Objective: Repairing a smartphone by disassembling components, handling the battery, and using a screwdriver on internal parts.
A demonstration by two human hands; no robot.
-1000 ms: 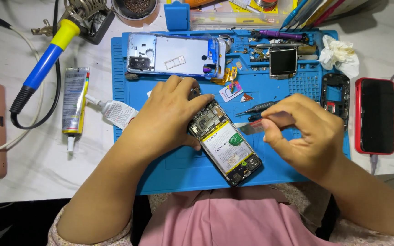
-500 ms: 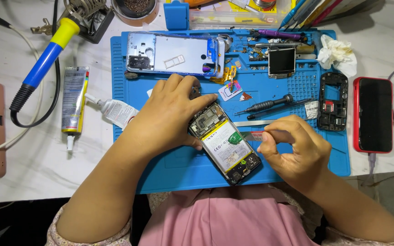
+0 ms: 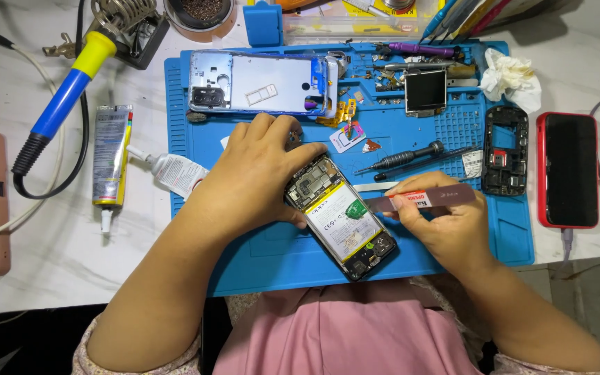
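Observation:
An opened phone (image 3: 339,217) with its battery and circuit board exposed lies tilted on the blue work mat (image 3: 272,250). My left hand (image 3: 255,177) rests on the phone's upper left end and holds it down. My right hand (image 3: 439,226) grips a thin flat metal opening tool (image 3: 421,200). The tool's tip points left and touches the phone's right edge near a green patch on the battery.
A removed phone back cover (image 3: 262,83), a small screen module (image 3: 425,90), a black screwdriver (image 3: 401,158) and a black phone frame (image 3: 505,149) lie on the mat. A red phone (image 3: 568,170) lies right, glue tubes (image 3: 111,156) and a soldering iron (image 3: 64,97) left.
My right hand has shifted slightly right and up with the flat tool, and the tool's tip now meets the phone's edge. The left hand stays on the phone.

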